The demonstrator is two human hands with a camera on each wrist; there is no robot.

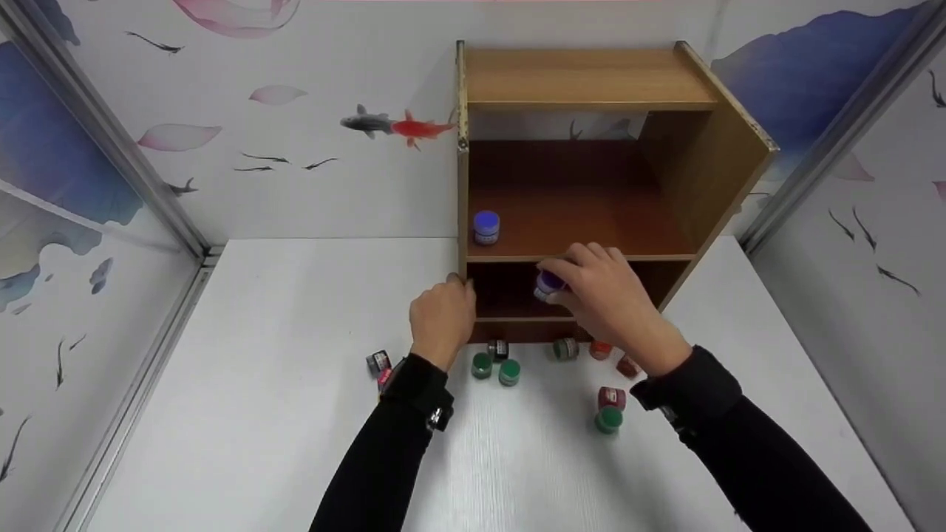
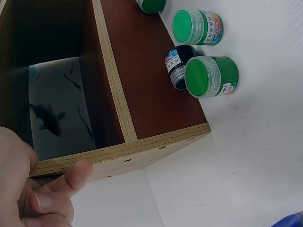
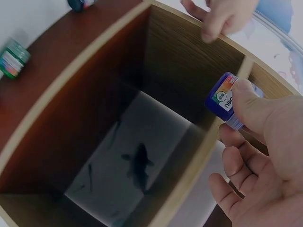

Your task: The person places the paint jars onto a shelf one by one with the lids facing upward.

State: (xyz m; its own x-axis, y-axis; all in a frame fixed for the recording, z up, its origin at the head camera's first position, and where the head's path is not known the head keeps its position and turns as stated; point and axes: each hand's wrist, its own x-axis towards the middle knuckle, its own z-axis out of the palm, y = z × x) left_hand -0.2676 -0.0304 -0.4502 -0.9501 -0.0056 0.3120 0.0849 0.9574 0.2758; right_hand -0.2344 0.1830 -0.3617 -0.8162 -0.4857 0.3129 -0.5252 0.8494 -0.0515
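A wooden shelf unit stands on the white table, with its compartments facing me. My left hand grips the edge of its left side panel, fingers outside the panel. My right hand pinches a small blue-purple paint jar between thumb and fingers, before the lower compartment. In the right wrist view the jar is tilted, its printed label partly under the thumb. Another blue-lidded paint jar stands upright at the left front of the middle shelf.
Several paint jars lie along the unit's front: green ones, a black one and an orange one. Nearer me are a red jar and a green jar. Left of my left wrist lies another dark jar. Patterned walls enclose the table.
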